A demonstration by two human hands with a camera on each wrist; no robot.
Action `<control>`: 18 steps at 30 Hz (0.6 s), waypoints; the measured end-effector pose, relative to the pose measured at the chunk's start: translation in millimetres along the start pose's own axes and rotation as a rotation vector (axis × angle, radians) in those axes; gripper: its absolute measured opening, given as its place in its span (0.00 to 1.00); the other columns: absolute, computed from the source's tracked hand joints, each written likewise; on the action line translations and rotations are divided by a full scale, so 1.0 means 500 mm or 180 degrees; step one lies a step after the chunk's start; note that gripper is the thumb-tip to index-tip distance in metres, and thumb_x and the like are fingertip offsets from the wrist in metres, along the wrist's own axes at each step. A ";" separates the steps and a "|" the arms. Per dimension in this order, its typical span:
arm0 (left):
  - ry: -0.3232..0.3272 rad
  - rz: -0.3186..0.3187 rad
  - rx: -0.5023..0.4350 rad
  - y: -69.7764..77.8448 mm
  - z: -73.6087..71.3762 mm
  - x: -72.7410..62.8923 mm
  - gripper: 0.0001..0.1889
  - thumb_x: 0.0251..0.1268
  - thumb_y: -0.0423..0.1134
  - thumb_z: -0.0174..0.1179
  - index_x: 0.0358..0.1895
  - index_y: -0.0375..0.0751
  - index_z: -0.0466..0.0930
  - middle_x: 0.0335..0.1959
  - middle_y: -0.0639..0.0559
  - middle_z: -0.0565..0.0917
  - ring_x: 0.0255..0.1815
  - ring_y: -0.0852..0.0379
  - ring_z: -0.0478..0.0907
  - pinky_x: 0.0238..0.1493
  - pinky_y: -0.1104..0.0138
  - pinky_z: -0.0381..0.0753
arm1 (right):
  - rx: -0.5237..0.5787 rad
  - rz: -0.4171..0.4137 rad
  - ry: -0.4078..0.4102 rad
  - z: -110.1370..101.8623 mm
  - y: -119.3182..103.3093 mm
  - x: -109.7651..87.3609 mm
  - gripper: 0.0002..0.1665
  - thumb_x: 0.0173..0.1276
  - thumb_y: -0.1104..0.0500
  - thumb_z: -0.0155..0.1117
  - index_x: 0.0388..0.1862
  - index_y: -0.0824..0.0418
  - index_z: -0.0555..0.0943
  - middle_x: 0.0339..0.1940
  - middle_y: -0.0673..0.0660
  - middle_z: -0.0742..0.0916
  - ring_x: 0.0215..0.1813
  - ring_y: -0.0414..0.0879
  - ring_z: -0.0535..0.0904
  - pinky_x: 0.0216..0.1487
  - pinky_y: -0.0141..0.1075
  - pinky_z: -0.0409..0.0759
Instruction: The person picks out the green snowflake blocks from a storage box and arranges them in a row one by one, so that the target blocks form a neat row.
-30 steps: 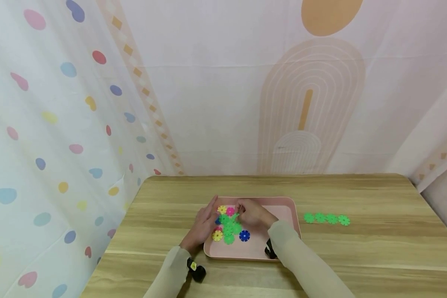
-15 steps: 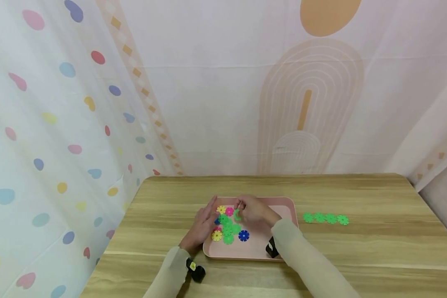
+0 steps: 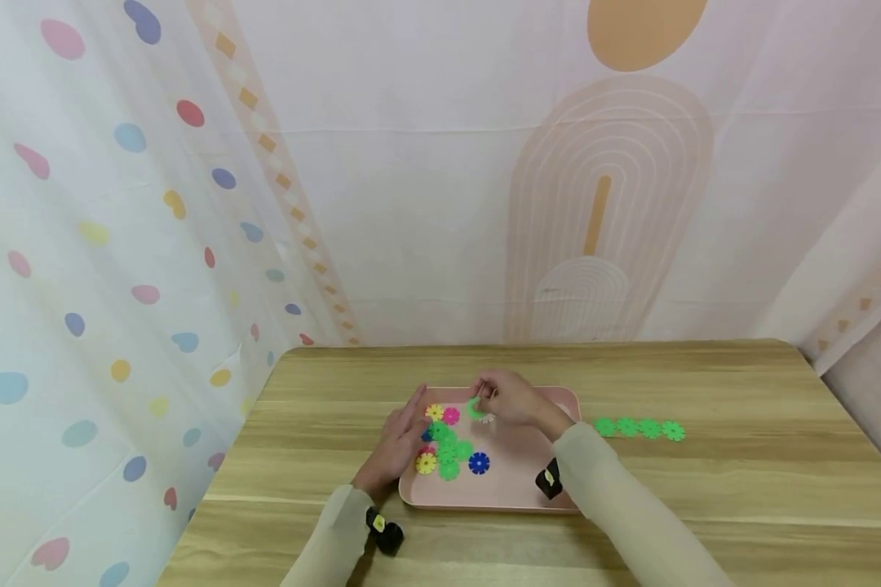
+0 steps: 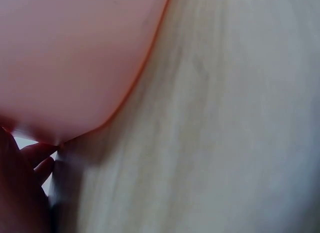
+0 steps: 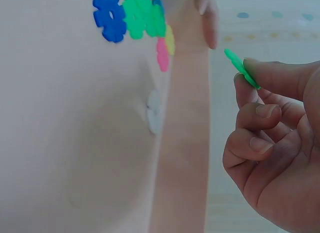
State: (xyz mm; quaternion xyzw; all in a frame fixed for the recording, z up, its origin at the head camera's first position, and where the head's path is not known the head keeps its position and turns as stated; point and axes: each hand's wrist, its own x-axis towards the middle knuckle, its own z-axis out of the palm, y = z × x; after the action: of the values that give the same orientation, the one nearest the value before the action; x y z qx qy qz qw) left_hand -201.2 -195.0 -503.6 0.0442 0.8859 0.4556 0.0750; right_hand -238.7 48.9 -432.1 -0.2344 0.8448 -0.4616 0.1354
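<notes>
My right hand [image 3: 514, 399] pinches a green snowflake disc [image 5: 242, 69] between thumb and index finger, held above the back of the pink tray [image 3: 499, 493]. The other fingers are curled towards the palm. A white disc [image 5: 154, 113] lies in the tray below it. My left hand [image 3: 395, 444] holds the tray's left rim, thumb on the inner side and fingers along the outside; in the left wrist view its fingers [image 4: 40, 155] are partly hidden. Beside the thumb lies a pile of green discs [image 3: 448, 452], with yellow [image 3: 426, 463], pink [image 3: 450, 416] and blue discs [image 3: 479, 463] around it.
A row of several green discs [image 3: 639, 428] lies on the wooden table [image 3: 749, 481] to the right of the tray. A patterned curtain [image 3: 426, 204] hangs behind the table and along its left side. Each wrist wears a small black camera [image 3: 387, 536].
My right hand has lifted the green disc off the pile and moved it right and towards the back. The white disc has come into sight. My left hand stays at the rim.
</notes>
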 end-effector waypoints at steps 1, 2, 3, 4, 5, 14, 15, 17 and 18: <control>0.0000 0.0006 -0.0002 0.001 0.000 0.000 0.31 0.79 0.51 0.43 0.80 0.64 0.45 0.79 0.45 0.55 0.76 0.40 0.48 0.71 0.32 0.45 | -0.0009 -0.0015 0.0020 -0.005 0.000 -0.003 0.05 0.67 0.70 0.62 0.39 0.63 0.80 0.31 0.53 0.80 0.35 0.43 0.73 0.36 0.32 0.73; -0.0005 0.0019 -0.0002 0.001 0.000 -0.001 0.31 0.79 0.51 0.43 0.80 0.64 0.45 0.79 0.46 0.54 0.76 0.40 0.48 0.70 0.32 0.45 | -0.0012 -0.0015 0.0048 -0.011 -0.001 -0.008 0.05 0.67 0.69 0.62 0.40 0.62 0.81 0.32 0.53 0.80 0.35 0.43 0.73 0.37 0.33 0.73; -0.0006 0.0044 0.0013 0.000 0.000 -0.001 0.31 0.79 0.50 0.43 0.80 0.63 0.45 0.79 0.45 0.54 0.76 0.39 0.48 0.70 0.31 0.45 | -0.0021 -0.0001 0.0072 -0.016 0.000 -0.011 0.05 0.67 0.69 0.62 0.40 0.62 0.81 0.32 0.52 0.80 0.36 0.43 0.73 0.37 0.33 0.72; -0.0011 0.0032 0.0008 0.000 0.000 0.000 0.31 0.79 0.51 0.43 0.80 0.64 0.45 0.79 0.46 0.54 0.76 0.40 0.47 0.70 0.32 0.44 | -0.0029 -0.0002 0.0098 -0.021 0.001 -0.014 0.05 0.68 0.69 0.62 0.40 0.62 0.81 0.32 0.52 0.80 0.36 0.43 0.73 0.38 0.33 0.72; -0.0013 0.0037 0.0010 0.000 0.000 0.000 0.31 0.79 0.51 0.43 0.80 0.65 0.45 0.79 0.46 0.54 0.76 0.40 0.47 0.70 0.32 0.44 | -0.0001 -0.0008 0.0115 -0.027 0.002 -0.018 0.05 0.68 0.68 0.62 0.41 0.62 0.81 0.33 0.52 0.80 0.37 0.44 0.73 0.38 0.33 0.73; 0.0016 0.0051 0.0046 -0.007 0.003 0.005 0.31 0.80 0.50 0.43 0.81 0.63 0.44 0.79 0.46 0.55 0.76 0.41 0.49 0.71 0.33 0.46 | 0.0002 -0.0155 0.0330 -0.080 0.026 -0.059 0.05 0.69 0.66 0.62 0.42 0.62 0.81 0.34 0.53 0.82 0.39 0.44 0.75 0.42 0.36 0.74; 0.0017 0.0050 0.0044 -0.007 0.003 0.006 0.31 0.80 0.50 0.43 0.81 0.63 0.44 0.79 0.46 0.55 0.76 0.41 0.49 0.71 0.33 0.46 | 0.0004 -0.0142 0.0366 -0.086 0.031 -0.064 0.05 0.69 0.65 0.62 0.42 0.62 0.81 0.34 0.53 0.82 0.39 0.44 0.75 0.42 0.37 0.74; 0.0018 0.0039 0.0043 -0.007 0.004 0.005 0.32 0.80 0.50 0.43 0.81 0.63 0.44 0.79 0.47 0.55 0.76 0.41 0.49 0.71 0.33 0.46 | -0.0023 -0.0131 0.0436 -0.098 0.038 -0.076 0.05 0.70 0.64 0.62 0.43 0.61 0.81 0.35 0.53 0.82 0.39 0.44 0.76 0.44 0.38 0.75; 0.0014 0.0027 0.0042 -0.006 0.004 0.005 0.32 0.80 0.51 0.43 0.81 0.63 0.44 0.79 0.48 0.54 0.77 0.41 0.47 0.71 0.33 0.44 | -0.0036 -0.0124 0.0475 -0.104 0.042 -0.082 0.05 0.70 0.64 0.62 0.43 0.61 0.81 0.35 0.53 0.83 0.39 0.44 0.76 0.45 0.39 0.75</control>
State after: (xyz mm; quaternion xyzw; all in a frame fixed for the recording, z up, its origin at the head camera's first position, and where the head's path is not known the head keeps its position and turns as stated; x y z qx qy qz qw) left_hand -203.4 -195.0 -507.5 0.0474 0.8889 0.4502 0.0708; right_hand -232.5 117.3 -421.2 -0.2165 0.8504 -0.4756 0.0617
